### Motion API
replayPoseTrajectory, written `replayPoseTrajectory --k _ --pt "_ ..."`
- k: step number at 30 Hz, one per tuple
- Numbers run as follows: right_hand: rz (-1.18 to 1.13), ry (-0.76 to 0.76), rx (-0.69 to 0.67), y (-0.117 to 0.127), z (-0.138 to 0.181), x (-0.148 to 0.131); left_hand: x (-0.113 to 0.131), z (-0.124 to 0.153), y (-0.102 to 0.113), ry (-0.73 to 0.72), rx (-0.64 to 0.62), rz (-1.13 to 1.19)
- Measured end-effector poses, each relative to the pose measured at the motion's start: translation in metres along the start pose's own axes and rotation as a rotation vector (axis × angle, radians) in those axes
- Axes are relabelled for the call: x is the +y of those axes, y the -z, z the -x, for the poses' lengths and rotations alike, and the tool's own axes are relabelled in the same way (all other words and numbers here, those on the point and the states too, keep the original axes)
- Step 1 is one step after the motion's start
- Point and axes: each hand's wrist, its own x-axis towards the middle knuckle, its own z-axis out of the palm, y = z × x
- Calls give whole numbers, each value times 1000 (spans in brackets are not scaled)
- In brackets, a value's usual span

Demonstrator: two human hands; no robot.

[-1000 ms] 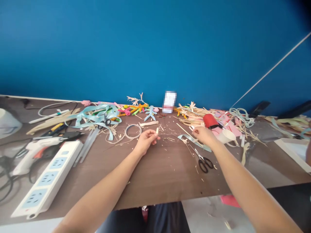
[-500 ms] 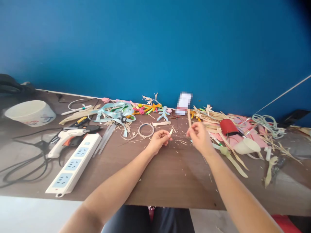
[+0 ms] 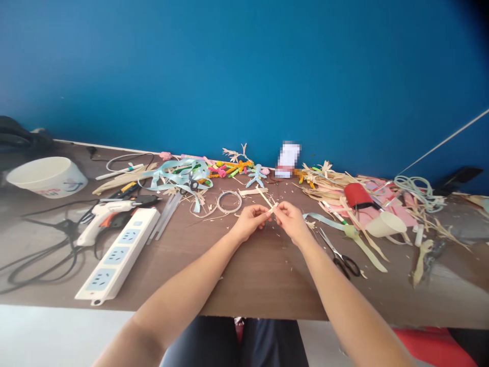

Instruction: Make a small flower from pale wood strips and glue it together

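My left hand [image 3: 250, 223] and my right hand [image 3: 291, 223] meet above the middle of the brown table. The left fingertips pinch a small pale piece [image 3: 272, 208], perhaps of husk. A thin pale strip [image 3: 263, 195] slants up and left from the right fingertips, its lower end against the small piece. Black-handled scissors [image 3: 341, 259] lie slightly open beside my right forearm. Just beyond my left hand are a roll of clear tape [image 3: 229, 202] and a flat pale strip [image 3: 254, 192].
On the left are a white power strip [image 3: 118, 257], a white glue gun [image 3: 97, 219], glue sticks [image 3: 165, 216] and a white bowl [image 3: 48, 176]. Blue ribbon [image 3: 168, 173] and coloured twisted figures line the wall. At right lie pale husks, a red cup [image 3: 358, 196] and a white cup [image 3: 386, 224].
My right hand has come left and down to meet my left hand, bringing the strip against the small piece. The scissors, hidden before by my right arm, now show.
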Motion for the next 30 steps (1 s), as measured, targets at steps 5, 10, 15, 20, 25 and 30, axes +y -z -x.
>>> replayPoseTrajectory --k 5,10,15,20,25,30 --pt "-55 -90 -30 -2 -1 1 -4 -1 1 -14 16 -48" --pt "397 70 92 8 1 -5 2 3 1 -157 205 -287" --pt "1016 151 14 19 9 -24 17 11 -1 -537 376 -688" --pt "1267 208 -196 21 17 -36 16 8 0 -526 60 -899" --pt "1344 243 -254 25 18 -40 13 8 -1 -510 -48 -908" --pt "1049 143 -99 46 4 -32 12 8 -3 -415 144 -644"
